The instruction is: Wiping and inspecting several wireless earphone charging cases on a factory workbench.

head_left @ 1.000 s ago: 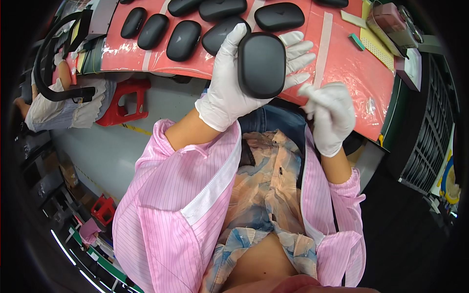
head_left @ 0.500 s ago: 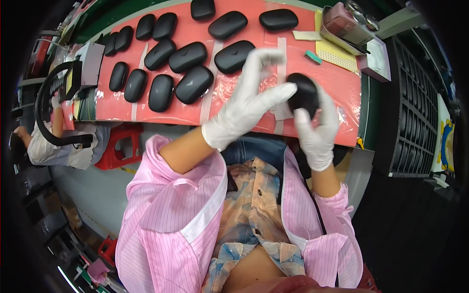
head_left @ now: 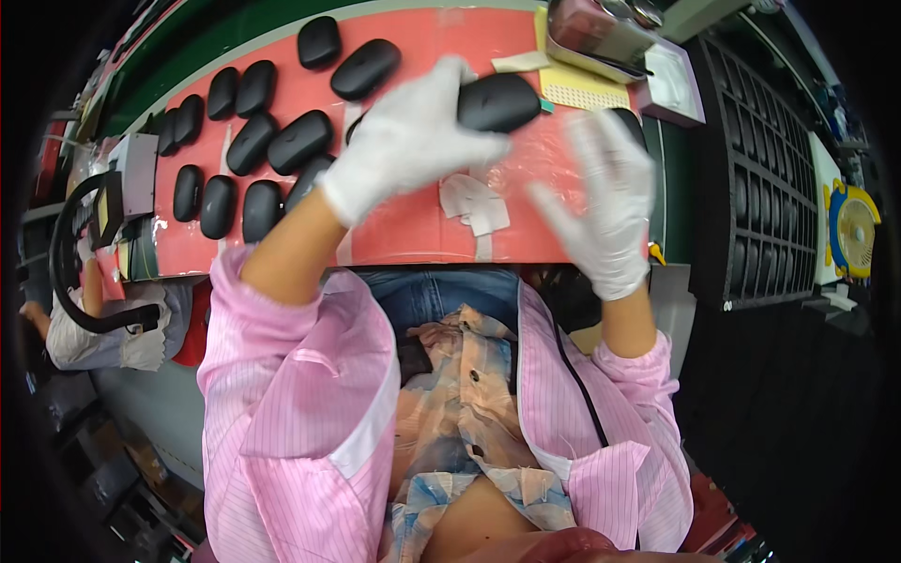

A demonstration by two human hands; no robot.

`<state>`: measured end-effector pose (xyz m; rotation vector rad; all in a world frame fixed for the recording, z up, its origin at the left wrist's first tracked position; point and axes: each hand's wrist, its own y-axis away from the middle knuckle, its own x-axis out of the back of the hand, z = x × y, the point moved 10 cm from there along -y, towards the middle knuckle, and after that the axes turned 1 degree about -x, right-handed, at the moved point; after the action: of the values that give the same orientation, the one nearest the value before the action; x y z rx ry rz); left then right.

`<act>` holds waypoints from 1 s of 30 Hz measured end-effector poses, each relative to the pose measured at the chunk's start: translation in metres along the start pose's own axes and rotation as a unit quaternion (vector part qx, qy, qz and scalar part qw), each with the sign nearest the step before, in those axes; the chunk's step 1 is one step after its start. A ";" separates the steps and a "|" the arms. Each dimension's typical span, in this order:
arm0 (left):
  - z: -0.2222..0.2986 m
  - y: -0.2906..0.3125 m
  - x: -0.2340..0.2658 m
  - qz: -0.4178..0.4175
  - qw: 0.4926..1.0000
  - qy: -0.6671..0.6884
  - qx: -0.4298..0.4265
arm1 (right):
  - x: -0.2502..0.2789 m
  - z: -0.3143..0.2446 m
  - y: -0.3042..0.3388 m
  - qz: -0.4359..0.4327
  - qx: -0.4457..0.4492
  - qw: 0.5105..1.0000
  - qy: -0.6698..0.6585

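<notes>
My left hand [head_left: 404, 136], in a white glove, grips a black, smooth, rounded case [head_left: 499, 102] by its left end, above the far part of the pink-covered table [head_left: 394, 230]. My right hand [head_left: 601, 206], gloved too, is over the table's right side with thumb and fingers apart, its fingers somewhat blurred. Just beyond its fingertips sits another black case [head_left: 627, 127], partly hidden by the hand. More such cases, among them one at the back [head_left: 366, 69] and one near the front [head_left: 262, 210], lie in loose rows on the left. My left forearm covers some.
A crumpled white cloth [head_left: 474, 202] lies between my hands. Behind are a yellow dotted sheet [head_left: 582, 91], a container [head_left: 601, 33] and a pale box [head_left: 671, 84]. To the right stands a dark compartmented rack [head_left: 765, 188]; another person [head_left: 122, 319] sits far left.
The case once in my right hand is gone from it; one now sits at the table's right edge. My left hand, empty before, has taken a case from the back. The view has shifted right.
</notes>
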<state>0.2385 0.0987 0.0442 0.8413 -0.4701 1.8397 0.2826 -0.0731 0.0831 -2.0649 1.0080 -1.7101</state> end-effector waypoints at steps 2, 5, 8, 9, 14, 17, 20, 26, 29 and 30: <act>0.011 0.041 -0.015 -0.057 0.996 0.059 -0.023 | -0.023 -0.045 0.002 -0.046 0.067 0.997 -0.001; -0.002 0.086 -0.026 -0.094 0.877 0.469 0.046 | -0.017 -0.062 0.010 0.014 0.090 0.990 -0.112; -0.026 0.120 -0.060 -0.111 0.678 0.724 0.072 | -0.018 -0.065 0.008 0.021 0.080 0.959 -0.271; -0.050 0.136 -0.084 -0.090 0.616 0.778 0.085 | -0.025 -0.067 0.007 -0.005 0.077 0.948 -0.309; -0.037 0.118 -0.050 0.032 0.700 0.712 0.056 | -0.038 -0.063 0.017 -0.154 -0.030 0.899 -0.409; -0.047 0.117 -0.054 0.038 0.739 0.669 0.069 | -0.059 -0.049 0.031 -0.159 -0.155 0.854 -0.471; -0.045 0.125 -0.046 0.058 0.740 0.668 0.042 | -0.081 -0.035 0.052 -0.129 -0.384 0.681 -0.611; -0.048 0.129 -0.045 0.061 0.746 0.659 0.071 | -0.070 -0.058 0.036 -0.141 -0.211 0.800 -0.544; -0.047 0.128 -0.049 0.041 0.750 0.656 0.068 | -0.071 -0.027 0.035 -0.041 -0.368 0.728 -0.578; -0.048 0.129 -0.049 0.041 0.750 0.656 0.069 | -0.069 -0.025 0.038 -0.041 -0.368 0.727 -0.578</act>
<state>0.1167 0.0464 -0.0168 -0.5233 0.5558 2.0635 0.2427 -0.0491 0.0151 -2.8817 1.1276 0.3272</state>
